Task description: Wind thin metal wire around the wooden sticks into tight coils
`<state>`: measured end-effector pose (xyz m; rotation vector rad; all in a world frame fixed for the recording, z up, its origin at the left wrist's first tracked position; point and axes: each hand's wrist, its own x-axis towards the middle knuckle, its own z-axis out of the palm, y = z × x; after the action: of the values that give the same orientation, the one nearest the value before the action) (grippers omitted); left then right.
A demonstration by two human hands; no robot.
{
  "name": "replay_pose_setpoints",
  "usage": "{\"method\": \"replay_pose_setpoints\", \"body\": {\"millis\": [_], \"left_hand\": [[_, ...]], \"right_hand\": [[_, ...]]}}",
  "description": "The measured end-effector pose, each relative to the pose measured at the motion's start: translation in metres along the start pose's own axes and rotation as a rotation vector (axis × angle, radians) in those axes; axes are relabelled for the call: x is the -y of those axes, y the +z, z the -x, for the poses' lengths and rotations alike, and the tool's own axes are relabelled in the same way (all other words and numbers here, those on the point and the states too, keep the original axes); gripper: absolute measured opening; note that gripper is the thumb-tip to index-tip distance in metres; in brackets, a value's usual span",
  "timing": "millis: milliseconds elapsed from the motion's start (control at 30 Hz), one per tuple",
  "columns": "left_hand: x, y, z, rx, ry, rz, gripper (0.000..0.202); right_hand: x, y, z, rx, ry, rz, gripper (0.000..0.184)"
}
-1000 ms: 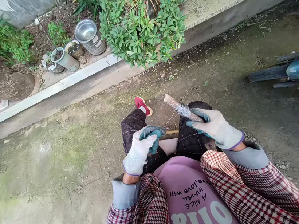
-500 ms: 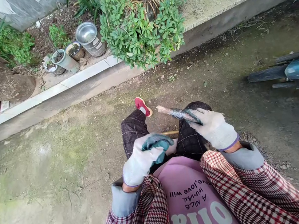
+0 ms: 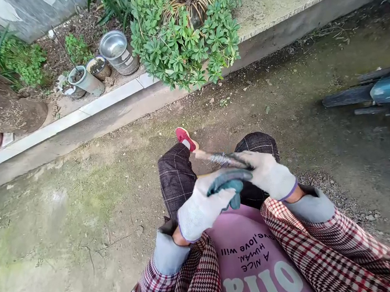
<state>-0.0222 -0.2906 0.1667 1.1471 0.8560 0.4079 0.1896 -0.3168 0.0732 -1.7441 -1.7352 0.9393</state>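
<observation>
My right hand (image 3: 268, 173), in a white and dark-green work glove, is closed around one end of a short wooden stick (image 3: 204, 155). Silvery wire-like strands (image 3: 220, 160) are wound about the stick's middle, and its pale end points away to the left. My left hand (image 3: 209, 200), gloved the same way, is curled shut just below the stick. Its fingertips are close to the right hand's fingers, or touching them; I cannot tell which. Whatever lies inside the left fist is hidden. Both hands are above my lap.
A raised bed with a pale tiled edge (image 3: 110, 99) runs ahead, bearing a leafy bush (image 3: 185, 46), a metal pot (image 3: 120, 55) and a large clay pot (image 3: 3, 106). A blue vehicle part with a tyre (image 3: 346, 96) stands at right. My red shoe (image 3: 185, 137) rests on bare ground.
My left hand has moved right and slightly up, up to the right hand. The right hand, with the stick, has shifted left and a little down.
</observation>
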Motion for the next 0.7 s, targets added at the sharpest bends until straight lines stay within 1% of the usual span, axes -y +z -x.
{"method": "replay_pose_setpoints", "body": {"millis": [67, 100, 167, 233, 300, 400, 500, 600, 700], "left_hand": [[0.010, 0.000, 0.006, 0.069, -0.056, -0.007, 0.034], [0.017, -0.002, 0.008, 0.056, -0.077, 0.004, 0.035], [0.030, -0.005, 0.010, -0.023, -0.107, 0.033, 0.035], [0.041, -0.010, 0.012, -0.108, -0.115, 0.064, 0.034], [0.048, -0.013, 0.011, -0.159, -0.119, 0.078, 0.035], [0.055, -0.019, 0.005, -0.170, -0.125, 0.044, 0.035], [0.066, -0.025, -0.007, -0.172, -0.080, 0.037, 0.034], [0.075, -0.031, -0.020, -0.225, -0.079, 0.083, 0.031], [0.079, -0.035, -0.029, -0.290, -0.108, 0.085, 0.030]], "right_hand": [[-0.008, -0.009, -0.001, -0.032, 0.091, -0.299, 0.027], [-0.011, -0.013, -0.001, -0.029, 0.125, -0.414, 0.025], [-0.013, -0.019, -0.001, -0.002, 0.164, -0.547, 0.028], [-0.011, -0.021, -0.002, 0.025, 0.184, -0.599, 0.033], [-0.007, -0.021, -0.003, 0.041, 0.208, -0.650, 0.034], [-0.004, -0.019, -0.003, 0.072, 0.227, -0.736, 0.038], [-0.005, -0.019, -0.003, 0.128, 0.270, -0.825, 0.042], [-0.008, -0.019, -0.003, 0.154, 0.285, -0.888, 0.046], [-0.011, -0.020, -0.002, 0.219, 0.248, -0.860, 0.044]]}}
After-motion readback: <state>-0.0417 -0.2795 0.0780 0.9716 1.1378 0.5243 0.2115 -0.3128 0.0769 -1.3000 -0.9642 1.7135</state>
